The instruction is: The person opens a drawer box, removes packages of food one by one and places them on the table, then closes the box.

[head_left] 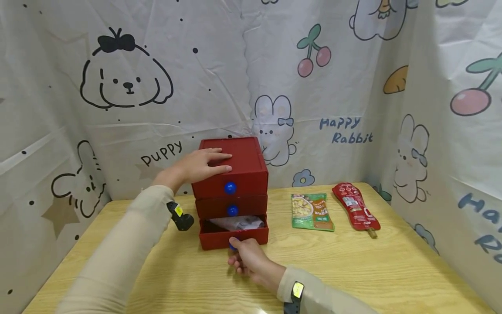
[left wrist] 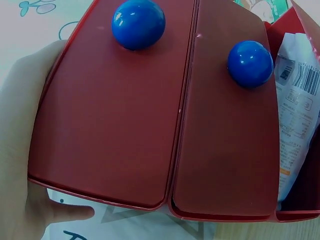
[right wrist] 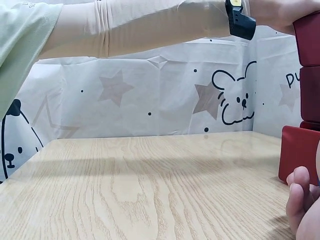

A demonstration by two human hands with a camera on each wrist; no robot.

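Observation:
A red cabinet (head_left: 243, 152) with three stacked drawers and blue ball knobs stands on the table. My left hand (head_left: 198, 165) rests on its top at the left edge, fingers stretched out; the left wrist view shows this hand (left wrist: 22, 115) beside the upper drawer front. The bottom drawer (head_left: 255, 236) is pulled out, while the two above are closed. My right hand (head_left: 252, 261) pinches the lowest blue knob (head_left: 233, 245), which the thumb mostly covers. Inside that drawer lies a whitish printed package (left wrist: 295, 110) with a barcode.
On the wooden table (head_left: 164, 270), right of the cabinet, lie a green and orange food packet (head_left: 311, 212) and a red spouted pouch (head_left: 354, 207). A printed cloth (head_left: 219, 78) with cartoon animals hangs behind and along the sides.

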